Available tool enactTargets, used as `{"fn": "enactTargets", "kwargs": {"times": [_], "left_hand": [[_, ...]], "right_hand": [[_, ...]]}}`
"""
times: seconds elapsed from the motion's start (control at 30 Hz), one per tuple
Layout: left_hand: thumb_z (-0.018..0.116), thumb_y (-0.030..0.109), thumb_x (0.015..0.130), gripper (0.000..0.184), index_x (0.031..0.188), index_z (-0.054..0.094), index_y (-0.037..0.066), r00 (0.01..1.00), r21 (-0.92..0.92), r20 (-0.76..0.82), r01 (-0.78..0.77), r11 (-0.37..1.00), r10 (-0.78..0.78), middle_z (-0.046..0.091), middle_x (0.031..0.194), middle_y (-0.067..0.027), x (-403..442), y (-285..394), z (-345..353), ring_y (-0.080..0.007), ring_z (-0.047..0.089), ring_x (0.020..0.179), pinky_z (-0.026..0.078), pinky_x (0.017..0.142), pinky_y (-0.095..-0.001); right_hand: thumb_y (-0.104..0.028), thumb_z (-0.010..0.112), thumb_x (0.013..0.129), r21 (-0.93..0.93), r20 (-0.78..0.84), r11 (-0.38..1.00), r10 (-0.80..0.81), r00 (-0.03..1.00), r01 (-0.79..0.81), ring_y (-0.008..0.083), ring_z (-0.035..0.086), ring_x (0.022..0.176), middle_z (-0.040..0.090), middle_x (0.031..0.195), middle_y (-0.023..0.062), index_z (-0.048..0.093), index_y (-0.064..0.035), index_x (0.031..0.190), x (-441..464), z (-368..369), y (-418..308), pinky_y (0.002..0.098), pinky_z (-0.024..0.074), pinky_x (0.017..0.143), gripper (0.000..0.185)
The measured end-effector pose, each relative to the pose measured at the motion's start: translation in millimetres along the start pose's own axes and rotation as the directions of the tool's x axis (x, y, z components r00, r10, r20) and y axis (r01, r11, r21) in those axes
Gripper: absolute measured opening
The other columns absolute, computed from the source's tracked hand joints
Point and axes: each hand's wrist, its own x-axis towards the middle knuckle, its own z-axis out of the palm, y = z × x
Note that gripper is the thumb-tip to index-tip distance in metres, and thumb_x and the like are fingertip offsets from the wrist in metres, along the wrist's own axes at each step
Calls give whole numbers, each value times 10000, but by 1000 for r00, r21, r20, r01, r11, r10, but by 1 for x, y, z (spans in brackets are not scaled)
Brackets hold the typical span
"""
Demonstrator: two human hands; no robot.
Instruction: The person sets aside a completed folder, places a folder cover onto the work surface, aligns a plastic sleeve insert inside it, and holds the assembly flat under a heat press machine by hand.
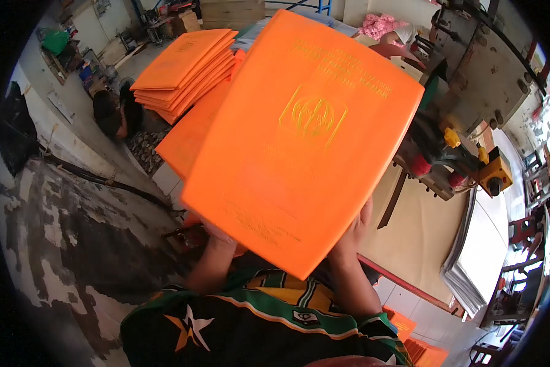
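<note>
A large orange folder [287,159] with gold lettering and a gold emblem is held up, tilted, in front of my chest and fills the middle of the view. My left hand [221,233] grips its lower left edge, and my right hand [362,223] grips its lower right side. Most of the fingers are hidden beneath it. Whether it is one folder or several stacked together, I cannot tell. Behind it to the left, a stack of similar orange folders [186,58] rises in uneven layers, with another orange cover [192,131] lying lower, partly hidden.
A machine with a yellow control box [496,172] stands at the right beside a tan tabletop [425,235]. White sheets [480,244] are piled on that table. More orange folders [425,353] lie low at the bottom right. A person [108,115] is down at the far left, near a peeling wall [103,244].
</note>
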Motion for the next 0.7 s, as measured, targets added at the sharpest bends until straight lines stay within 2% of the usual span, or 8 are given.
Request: {"fn": "enactTargets", "kwargs": {"times": [0.07,0.13,0.17,0.23,0.3,0.37,0.53,0.7], "left_hand": [[445,748,1042,941,1682,296,73,996,31,-58,-72,997,74,418,1690,-129,-6,-7,15,-301,436,1519,387,1231,-505],[487,596,1099,774,1636,368,52,912,112,-402,-37,993,80,486,1633,-136,-15,3,11,-314,485,1474,421,1201,-516],[487,596,1099,774,1636,368,52,911,112,-404,-43,993,85,486,1633,-136,-14,10,9,-314,485,1474,421,1201,-516],[447,446,1141,629,1624,386,48,879,342,-477,171,924,14,500,1617,-141,12,29,19,-321,525,1436,440,1177,-517],[460,377,1136,564,1591,433,45,860,284,-509,133,950,31,546,1567,-133,32,49,29,-306,574,1382,464,1152,-494],[471,356,1129,522,1544,487,40,771,467,-610,165,869,182,589,1508,-143,48,69,37,-296,606,1342,507,1103,-469],[492,332,1131,494,1518,511,27,742,599,-616,222,770,265,611,1477,-147,63,102,32,-294,620,1322,522,1087,-445],[533,310,1131,484,1503,517,1,732,624,-618,233,746,288,620,1466,-158,70,110,-2,-297,633,1312,542,1071,-449]], "right_hand": [[-252,539,1154,-203,-6,965,-174,985,169,181,651,1202,642,1344,88,480,-59,1531,10,19,-1,306,560,1004,427],[-251,455,1178,139,101,990,-19,995,5,198,591,1301,568,1463,123,373,-19,1614,18,30,-14,345,512,1069,501],[-251,427,1186,244,146,968,28,989,-63,204,572,1335,544,1503,135,337,-6,1642,20,32,-20,358,496,1090,525],[-279,413,1188,196,283,977,30,959,-88,232,575,1353,538,1522,167,343,-1,1637,22,31,-27,382,478,1113,533],[-307,399,1190,155,405,982,37,913,-108,261,579,1371,533,1542,200,348,5,1632,24,32,-32,405,461,1136,544],[-335,385,1192,104,521,986,54,852,-127,290,582,1390,528,1562,233,354,10,1627,26,29,-32,429,443,1159,557],[-388,369,1191,58,523,980,132,842,-189,287,727,1139,749,1205,201,450,0,1537,20,-8,-20,415,553,1021,526],[-404,346,1192,45,485,972,180,856,-230,279,739,1096,757,1158,211,452,15,1526,8,-26,-7,402,571,989,546]]}}
